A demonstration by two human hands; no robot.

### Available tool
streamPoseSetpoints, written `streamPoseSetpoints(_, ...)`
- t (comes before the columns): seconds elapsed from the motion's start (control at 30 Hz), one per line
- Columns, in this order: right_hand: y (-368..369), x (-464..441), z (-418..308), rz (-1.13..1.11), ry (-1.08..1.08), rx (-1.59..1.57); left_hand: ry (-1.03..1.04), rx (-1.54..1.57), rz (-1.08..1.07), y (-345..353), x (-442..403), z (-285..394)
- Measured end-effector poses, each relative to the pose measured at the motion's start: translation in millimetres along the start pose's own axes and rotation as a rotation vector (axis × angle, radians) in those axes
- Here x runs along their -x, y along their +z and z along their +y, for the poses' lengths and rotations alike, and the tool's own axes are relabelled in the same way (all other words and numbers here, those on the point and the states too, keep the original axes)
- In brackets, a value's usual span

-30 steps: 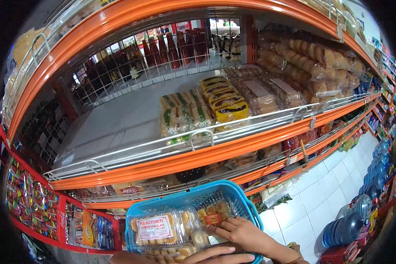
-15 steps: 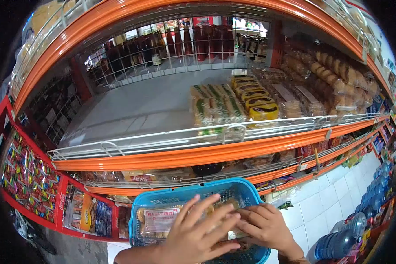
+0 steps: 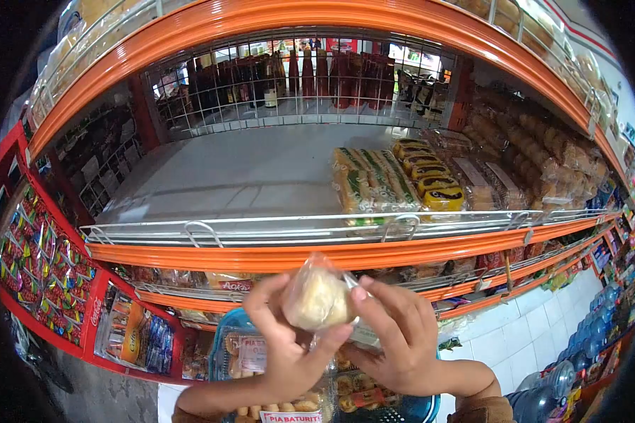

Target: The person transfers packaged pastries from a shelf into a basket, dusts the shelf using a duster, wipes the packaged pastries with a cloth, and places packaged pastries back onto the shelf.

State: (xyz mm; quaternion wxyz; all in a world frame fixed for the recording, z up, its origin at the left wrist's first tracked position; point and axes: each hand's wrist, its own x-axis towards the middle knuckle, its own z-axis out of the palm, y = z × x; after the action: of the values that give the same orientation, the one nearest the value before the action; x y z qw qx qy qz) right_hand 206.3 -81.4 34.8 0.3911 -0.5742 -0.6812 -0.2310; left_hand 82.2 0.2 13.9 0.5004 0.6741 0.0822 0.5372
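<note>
A small clear plastic bag with pale, rounded pieces inside, perhaps bread or pastry, is held up before the orange shelf edge. My left hand grips its left side, thumb underneath and fingers behind. From the right, my right hand pinches the plastic, with a white label partly showing below its fingers. Beneath both hands stands a blue plastic basket, largely covered by my arms. Inside it lie clear boxes of pastries, one with a red-and-white "PIA BATURITI" label, and a pack of browned pastries.
On the grey shelf sit green-and-white packs, yellow packs and bagged breads. A white wire rail fronts it. Left is a red rack of sachets; right, water bottles on the floor.
Both hands have risen out of the basket, bringing the small bag up to the shelf edge. My left hand's spread fingers have closed around it. The view has shifted slightly.
</note>
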Motion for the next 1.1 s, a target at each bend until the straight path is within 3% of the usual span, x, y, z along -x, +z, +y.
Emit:
streamPoseSetpoints(0.03,-2.3,0.8,-0.9,0.002,0.001,0.002,0.001,0.001,-0.002,-1.4,-10.2,10.8)
streamPoseSetpoints(0.17,-6.7,16.2,7.9,0.255,-0.065,-0.017,-0.437,0.33,0.121,-12.1,-64.1,50.6)
streamPoseSetpoints(0.23,4.4,38.4,24.1,0.419,-0.16,-0.15,-0.518,0.428,0.085,-27.1,-98.2,54.8)
streamPoseSetpoints(0.27,11.2,46.7,29.9,0.337,-0.116,-0.182,-0.524,0.464,0.102,-38.7,-115.2,42.5)
streamPoseSetpoints(0.3,16.1,52.0,32.9,0.255,-0.074,-0.212,-0.581,0.494,-0.085,-55.6,-135.2,32.0)
streamPoseSetpoints(0.33,13.9,51.6,29.1,0.197,0.052,-0.242,-0.573,0.532,0.01,-58.4,-151.9,19.6)
streamPoseSetpoints(0.4,20.5,54.7,31.9,0.207,0.024,-0.253,-0.574,0.534,0.082,-71.4,-188.1,-11.3)
streamPoseSetpoints(0.43,22.0,55.1,33.8,0.192,0.006,-0.262,-0.702,0.516,0.045,-72.6,-203.2,-20.2)
streamPoseSetpoints(0.53,24.0,55.1,34.4,0.12,-0.078,-0.321,-0.764,0.562,-0.146,-83.6,-225.2,-64.3)
streamPoseSetpoints(0.6,24.1,56.2,35.0,0.097,-0.085,-0.334,-0.692,0.126,-0.34,-74.9,-211.6,-69.5)
streamPoseSetpoints(0.63,25.5,56.6,35.4,0.076,-0.074,-0.343,-0.694,0.118,-0.337,-65.9,-204.1,-71.9)
streamPoseSetpoints(0.7,28.3,57.3,35.8,0.056,-0.057,-0.362,-0.419,-1.347,-0.167,-45.7,-190.2,-75.0)
streamPoseSetpoints(0.73,29.7,56.7,36.4,0.044,-0.045,-0.357,-0.473,-1.135,-0.156,-38.7,-187.3,-51.7)
streamPoseSetpoints(0.93,33.4,53.1,38.8,-0.02,-0.034,-0.354,-0.491,-0.762,-0.371,-59.4,-185.4,-46.2)
streamPoseSetpoints(0.97,34.5,53.3,38.8,-0.033,-0.018,-0.351,-0.491,-0.763,-0.368,-60.4,-185.8,-42.4)
streamPoseSetpoints(1.03,35.2,52.8,38.8,-0.047,-0.005,-0.351,-0.686,-0.574,-0.25,-57.7,-186.0,-23.4)
streamPoseSetpoints(1.1,34.7,51.2,39.9,-0.096,0.001,-0.343,-0.706,-0.551,-0.217,-58.9,-184.5,-19.5)
